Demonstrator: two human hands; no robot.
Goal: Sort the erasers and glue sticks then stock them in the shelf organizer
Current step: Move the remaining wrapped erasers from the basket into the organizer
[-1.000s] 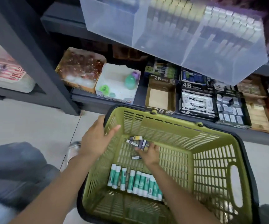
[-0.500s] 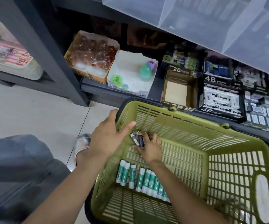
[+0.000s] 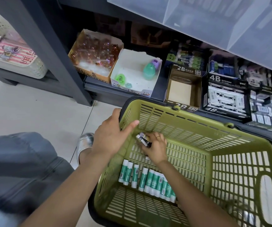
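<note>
A green plastic basket (image 3: 240,163) sits on the floor in front of a low shelf. Inside it my right hand (image 3: 156,149) grips a small stack of dark-wrapped erasers (image 3: 142,138) near the far left corner. One more eraser (image 3: 147,157) lies on the basket floor under that hand. Several green-and-white glue sticks (image 3: 148,180) lie in a row at the near left of the basket. My left hand (image 3: 110,135) rests over the basket's left rim with its fingers extended toward the erasers.
On the shelf stand an empty brown 2B box (image 3: 182,91), a 4B box (image 3: 224,97) with packed erasers, a white box (image 3: 134,76) holding green toys, and an orange box (image 3: 94,58). A clear bin (image 3: 213,18) hangs overhead. A dark shelf post (image 3: 53,51) stands left.
My right hand has gathered the loose erasers into a stack and lifted them toward the basket's left corner. The view has tilted down and closer.
</note>
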